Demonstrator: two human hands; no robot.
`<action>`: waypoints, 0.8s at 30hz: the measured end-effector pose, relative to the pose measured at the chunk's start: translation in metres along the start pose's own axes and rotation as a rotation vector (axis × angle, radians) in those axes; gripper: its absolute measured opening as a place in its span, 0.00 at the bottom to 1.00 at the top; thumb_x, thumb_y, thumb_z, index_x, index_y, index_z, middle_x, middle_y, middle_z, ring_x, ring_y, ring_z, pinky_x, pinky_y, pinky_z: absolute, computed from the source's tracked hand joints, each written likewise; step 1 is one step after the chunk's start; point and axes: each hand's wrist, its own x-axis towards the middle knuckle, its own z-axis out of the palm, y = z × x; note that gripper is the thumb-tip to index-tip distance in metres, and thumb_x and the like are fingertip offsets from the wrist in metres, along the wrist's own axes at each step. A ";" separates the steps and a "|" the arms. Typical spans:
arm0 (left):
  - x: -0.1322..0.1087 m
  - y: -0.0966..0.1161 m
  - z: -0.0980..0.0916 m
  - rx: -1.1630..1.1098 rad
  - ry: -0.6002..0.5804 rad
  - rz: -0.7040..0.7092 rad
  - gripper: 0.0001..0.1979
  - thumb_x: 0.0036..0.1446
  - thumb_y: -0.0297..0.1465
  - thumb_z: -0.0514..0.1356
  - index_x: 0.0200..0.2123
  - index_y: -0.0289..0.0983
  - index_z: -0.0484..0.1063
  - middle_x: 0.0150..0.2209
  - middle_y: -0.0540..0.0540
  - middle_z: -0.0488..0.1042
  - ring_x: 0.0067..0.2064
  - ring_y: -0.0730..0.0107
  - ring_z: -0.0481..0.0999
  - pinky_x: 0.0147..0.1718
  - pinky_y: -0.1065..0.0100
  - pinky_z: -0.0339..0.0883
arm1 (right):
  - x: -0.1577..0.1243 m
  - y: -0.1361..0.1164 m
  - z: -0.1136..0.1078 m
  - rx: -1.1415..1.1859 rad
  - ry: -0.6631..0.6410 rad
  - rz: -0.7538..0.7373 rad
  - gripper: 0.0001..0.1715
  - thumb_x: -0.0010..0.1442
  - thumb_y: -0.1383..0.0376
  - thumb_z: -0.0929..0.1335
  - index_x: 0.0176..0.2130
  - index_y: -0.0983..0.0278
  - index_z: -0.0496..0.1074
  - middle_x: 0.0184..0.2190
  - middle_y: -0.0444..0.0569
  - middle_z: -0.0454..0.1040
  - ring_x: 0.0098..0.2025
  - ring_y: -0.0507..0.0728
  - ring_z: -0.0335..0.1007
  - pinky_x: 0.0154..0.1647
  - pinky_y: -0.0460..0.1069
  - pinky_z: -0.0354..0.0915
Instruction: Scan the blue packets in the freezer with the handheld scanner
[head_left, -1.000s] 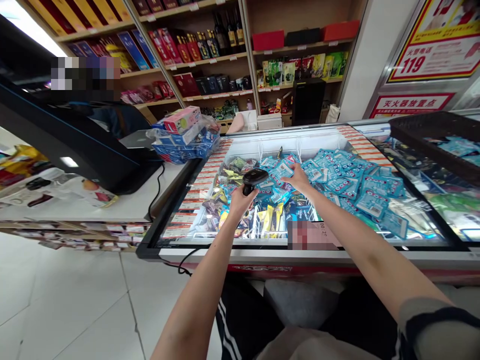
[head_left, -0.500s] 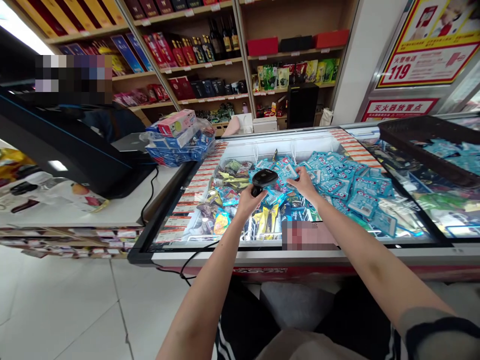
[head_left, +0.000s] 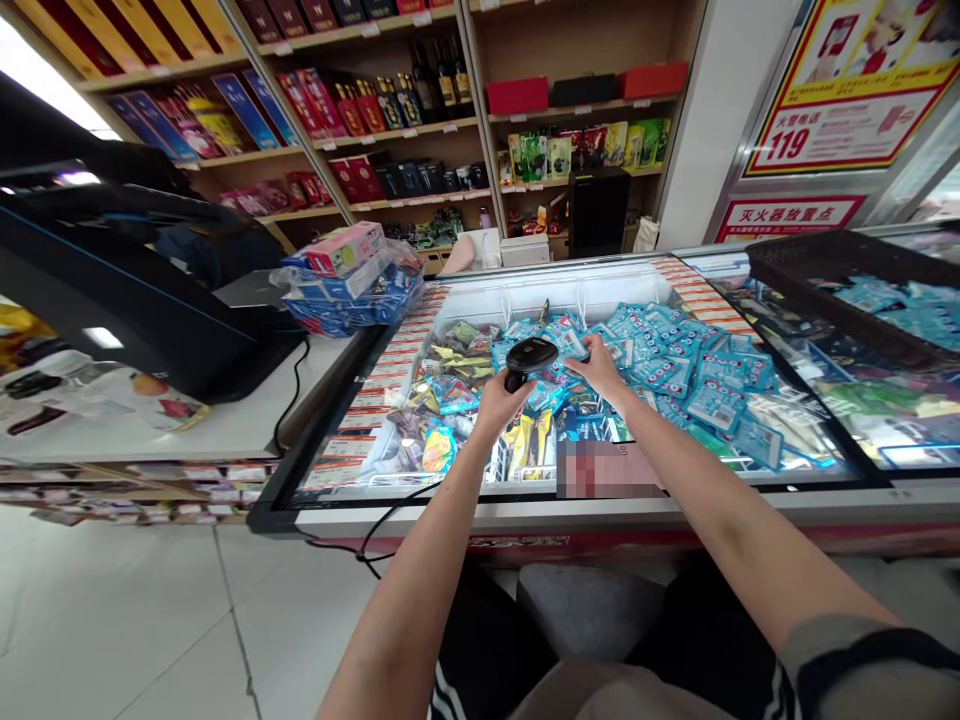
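Observation:
My left hand [head_left: 501, 402] is wrapped round the handle of a black barcode scanner [head_left: 532, 352], whose head points right over the freezer. Just to the right of it, my right hand [head_left: 602, 372] pinches a small blue packet [head_left: 573, 346] by its edge, close to the scanner's head. Many similar blue packets [head_left: 664, 345] lie in a loose, overlapping pile on the freezer's glass top, to the right of my right hand. Under the glass, colourful wrapped ice creams [head_left: 439, 445] show below and left of the scanner.
A dark tray [head_left: 840, 290] holding more blue packets rests at the right. Plastic-wrapped boxes [head_left: 349, 275] sit at the freezer's back left corner. On the left counter stands a black checkout screen [head_left: 150, 290]. A black cable [head_left: 382, 525] hangs over the freezer's front edge.
My view has shifted slightly. My right hand has tilted a little with the blue packet, still beside the scanner. The left hand keeps its hold on the scanner.

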 end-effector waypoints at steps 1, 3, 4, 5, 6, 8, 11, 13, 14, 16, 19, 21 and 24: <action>0.000 0.001 0.000 -0.002 -0.004 -0.002 0.16 0.50 0.42 0.61 0.34 0.36 0.67 0.16 0.53 0.65 0.16 0.74 0.64 0.15 0.73 0.55 | 0.000 0.000 0.000 -0.002 -0.003 0.004 0.29 0.48 0.47 0.68 0.43 0.61 0.58 0.34 0.44 0.67 0.28 0.53 0.62 0.34 0.51 0.60; -0.001 0.002 0.000 -0.005 -0.009 -0.009 0.16 0.49 0.42 0.61 0.34 0.36 0.67 0.16 0.53 0.65 0.16 0.74 0.64 0.15 0.73 0.55 | 0.000 -0.001 0.000 -0.003 -0.005 0.009 0.29 0.48 0.48 0.68 0.42 0.60 0.58 0.33 0.44 0.66 0.28 0.54 0.62 0.34 0.51 0.60; -0.001 0.003 0.000 -0.007 -0.010 -0.013 0.15 0.49 0.42 0.61 0.34 0.36 0.67 0.15 0.53 0.65 0.16 0.74 0.64 0.15 0.73 0.55 | 0.000 -0.001 0.000 -0.005 -0.002 0.007 0.28 0.48 0.48 0.68 0.42 0.60 0.58 0.33 0.43 0.66 0.28 0.54 0.62 0.34 0.51 0.60; -0.001 0.003 0.000 -0.007 -0.012 -0.017 0.15 0.49 0.42 0.61 0.34 0.36 0.67 0.15 0.53 0.64 0.16 0.74 0.64 0.15 0.73 0.55 | -0.001 -0.001 0.000 -0.009 0.002 0.003 0.28 0.48 0.48 0.68 0.42 0.60 0.58 0.33 0.43 0.66 0.29 0.54 0.62 0.34 0.50 0.60; -0.001 0.004 0.000 -0.008 -0.012 -0.019 0.15 0.49 0.42 0.61 0.34 0.36 0.66 0.15 0.53 0.64 0.15 0.74 0.64 0.15 0.73 0.55 | -0.001 -0.002 0.000 -0.014 0.005 -0.001 0.28 0.48 0.49 0.68 0.41 0.60 0.57 0.33 0.44 0.66 0.30 0.54 0.62 0.34 0.50 0.59; -0.002 0.004 0.000 -0.009 -0.012 -0.023 0.15 0.50 0.42 0.61 0.33 0.36 0.66 0.15 0.54 0.64 0.15 0.74 0.64 0.15 0.73 0.55 | -0.001 -0.002 0.001 -0.029 0.008 -0.008 0.28 0.48 0.49 0.68 0.41 0.60 0.57 0.34 0.44 0.66 0.31 0.55 0.62 0.34 0.50 0.59; -0.001 0.004 0.000 -0.007 -0.005 -0.028 0.14 0.49 0.41 0.62 0.32 0.37 0.66 0.14 0.54 0.63 0.15 0.74 0.64 0.15 0.73 0.55 | -0.002 -0.002 0.001 -0.054 0.010 -0.019 0.27 0.49 0.48 0.67 0.41 0.60 0.57 0.35 0.45 0.65 0.32 0.55 0.61 0.35 0.50 0.58; -0.001 0.004 0.000 -0.003 -0.004 -0.024 0.14 0.49 0.41 0.62 0.31 0.37 0.66 0.14 0.54 0.64 0.15 0.74 0.64 0.15 0.73 0.55 | -0.002 -0.001 0.002 -0.065 0.016 -0.033 0.27 0.49 0.48 0.67 0.41 0.60 0.57 0.35 0.45 0.64 0.33 0.55 0.61 0.35 0.50 0.58; -0.001 0.004 0.000 -0.002 -0.006 -0.023 0.14 0.49 0.40 0.62 0.31 0.37 0.66 0.14 0.54 0.64 0.15 0.74 0.64 0.15 0.73 0.55 | -0.002 -0.001 0.002 -0.069 0.018 -0.040 0.27 0.49 0.48 0.67 0.41 0.60 0.57 0.35 0.45 0.64 0.33 0.55 0.61 0.36 0.50 0.58; 0.000 0.003 0.000 0.001 -0.009 -0.020 0.14 0.49 0.40 0.62 0.31 0.37 0.66 0.14 0.53 0.64 0.15 0.74 0.64 0.15 0.73 0.55 | -0.001 0.000 0.003 -0.072 0.018 -0.049 0.27 0.49 0.48 0.67 0.40 0.60 0.56 0.34 0.45 0.63 0.34 0.55 0.60 0.36 0.50 0.58; 0.000 0.003 0.000 0.013 -0.009 -0.010 0.14 0.49 0.40 0.62 0.31 0.37 0.66 0.15 0.53 0.65 0.15 0.74 0.64 0.16 0.73 0.55 | -0.001 0.001 0.003 -0.074 0.017 -0.051 0.26 0.49 0.48 0.67 0.40 0.60 0.56 0.34 0.44 0.63 0.34 0.56 0.61 0.36 0.50 0.58; 0.000 0.003 0.000 0.022 -0.012 -0.002 0.14 0.49 0.40 0.62 0.32 0.37 0.66 0.14 0.53 0.64 0.15 0.73 0.64 0.16 0.73 0.55 | -0.001 0.001 0.003 -0.070 0.018 -0.048 0.26 0.49 0.47 0.66 0.40 0.60 0.56 0.34 0.44 0.63 0.34 0.56 0.61 0.36 0.50 0.58; -0.001 0.003 0.001 0.020 -0.008 -0.008 0.14 0.49 0.41 0.62 0.32 0.36 0.67 0.14 0.53 0.64 0.15 0.73 0.64 0.16 0.73 0.55 | -0.002 0.001 0.003 -0.064 0.014 -0.046 0.27 0.49 0.47 0.66 0.40 0.59 0.56 0.34 0.44 0.63 0.34 0.56 0.61 0.35 0.50 0.58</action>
